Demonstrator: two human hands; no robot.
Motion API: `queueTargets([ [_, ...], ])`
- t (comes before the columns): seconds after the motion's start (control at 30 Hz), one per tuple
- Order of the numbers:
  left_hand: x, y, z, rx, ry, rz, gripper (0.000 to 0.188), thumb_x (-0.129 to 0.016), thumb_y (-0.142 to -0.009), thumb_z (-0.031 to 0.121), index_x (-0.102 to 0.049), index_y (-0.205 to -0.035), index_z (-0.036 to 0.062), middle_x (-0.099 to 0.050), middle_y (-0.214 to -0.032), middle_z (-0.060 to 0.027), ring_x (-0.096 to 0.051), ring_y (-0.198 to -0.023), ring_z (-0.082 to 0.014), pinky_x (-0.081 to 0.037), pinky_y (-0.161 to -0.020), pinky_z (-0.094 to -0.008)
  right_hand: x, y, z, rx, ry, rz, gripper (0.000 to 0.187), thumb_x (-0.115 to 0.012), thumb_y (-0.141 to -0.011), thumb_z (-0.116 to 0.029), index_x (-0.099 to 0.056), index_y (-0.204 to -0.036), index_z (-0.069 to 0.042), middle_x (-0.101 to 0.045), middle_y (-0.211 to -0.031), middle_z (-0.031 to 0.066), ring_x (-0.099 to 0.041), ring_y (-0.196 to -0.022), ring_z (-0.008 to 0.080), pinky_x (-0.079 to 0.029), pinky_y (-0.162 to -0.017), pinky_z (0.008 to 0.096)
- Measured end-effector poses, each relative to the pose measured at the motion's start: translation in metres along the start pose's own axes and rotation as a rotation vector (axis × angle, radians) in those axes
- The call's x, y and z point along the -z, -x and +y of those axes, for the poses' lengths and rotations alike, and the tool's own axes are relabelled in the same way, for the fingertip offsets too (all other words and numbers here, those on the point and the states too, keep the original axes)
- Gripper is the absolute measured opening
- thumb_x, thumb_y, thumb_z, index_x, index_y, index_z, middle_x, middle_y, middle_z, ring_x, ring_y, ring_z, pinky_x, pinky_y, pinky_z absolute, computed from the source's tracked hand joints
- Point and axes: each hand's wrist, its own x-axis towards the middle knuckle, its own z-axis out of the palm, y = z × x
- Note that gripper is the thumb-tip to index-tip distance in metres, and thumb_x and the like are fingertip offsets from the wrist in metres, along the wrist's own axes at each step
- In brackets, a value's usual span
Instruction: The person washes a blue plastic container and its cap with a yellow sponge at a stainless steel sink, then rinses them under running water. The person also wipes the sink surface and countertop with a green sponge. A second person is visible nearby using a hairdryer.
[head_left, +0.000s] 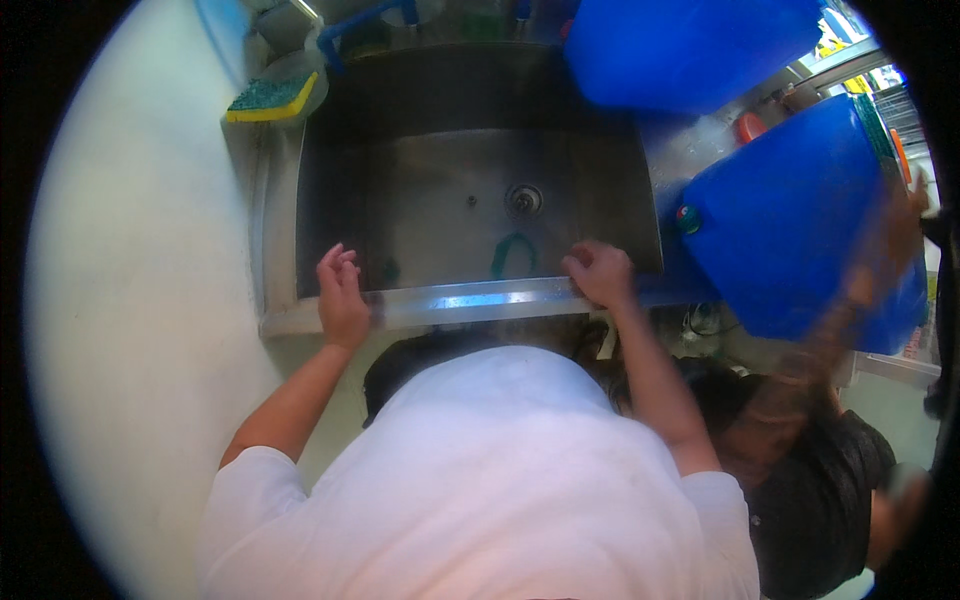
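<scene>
Head view: a person in a white shirt leans over a steel sink, both hands on its front rim. Left hand rests loosely open on the rim; right hand curls over the edge. A teal band lies in the basin between them, nearer the right hand.
</scene>
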Motion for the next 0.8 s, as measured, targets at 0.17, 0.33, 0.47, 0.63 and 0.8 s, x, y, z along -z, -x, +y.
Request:
queueTargets([
  [0.17,0.016,-0.003,-0.006,0.125,0.279,0.062,0.040,-0.039,-0.106,0.032,-0.043,-0.135,0.0051,-0.057,-0.121,-0.0117,-0.059,-0.097,-0.0168,-0.047,-0.091,-0.0311,-0.002,0.001,-0.003,-0.007,0.054,-0.001,0.044,-0.068,-0.081,-0.045,-0.070,-0.113,-0.015,-0.072,-0.103,0.0095,-0.067,-0.100,0.0294,-0.052,-0.089,0.0417],
  [0.33,0.020,-0.005,-0.008,0.131,0.282,0.017,0.038,-0.038,-0.106,0.033,-0.045,-0.133,0.0056,-0.059,-0.118,-0.0106,-0.060,-0.094,-0.0140,-0.049,-0.090,-0.0298,0.003,0.000,-0.009,-0.067,0.107,-0.067,0.046,-0.069,-0.081,-0.046,-0.069,-0.114,-0.013,-0.070,-0.112,0.0098,-0.065,-0.106,0.0308,-0.050,-0.094,0.0409],
  [0.47,0.014,-0.002,-0.004,0.107,0.201,-0.002,0.034,-0.042,-0.106,0.031,-0.054,-0.124,0.0049,-0.062,-0.110,-0.0092,-0.061,-0.091,-0.0138,-0.050,-0.086,-0.0276,0.007,-0.029,-0.011,-0.022,0.223,-0.372,0.050,-0.069,-0.080,-0.042,-0.066,-0.120,-0.013,-0.067,-0.120,0.0133,-0.063,-0.112,0.0319,-0.051,-0.093,0.0429],
  [0.63,0.019,-0.005,0.007,0.114,0.042,-0.093,0.025,-0.054,-0.101,0.025,-0.062,-0.112,0.0039,-0.066,-0.106,-0.0076,-0.063,-0.091,-0.0145,-0.051,-0.084,-0.0285,-0.034,-0.110,-0.016,0.222,0.463,-0.701,0.056,-0.075,-0.074,-0.033,-0.064,-0.125,-0.012,-0.065,-0.123,0.0143,-0.060,-0.117,0.0316,-0.051,-0.095,0.0433],
  [0.8,0.037,-0.023,0.008,-0.260,-0.416,-0.142,0.023,-0.067,-0.091,0.019,-0.064,-0.106,0.0015,-0.067,-0.104,-0.0134,-0.066,-0.093,-0.0269,-0.052,-0.084,-0.0345,-0.120,-0.180,-0.005,0.468,0.641,-0.748,0.077,-0.079,-0.069,-0.021,-0.050,-0.140,-0.016,-0.057,-0.133,0.0168,-0.058,-0.118,0.0367,-0.050,-0.096,0.0481],
])
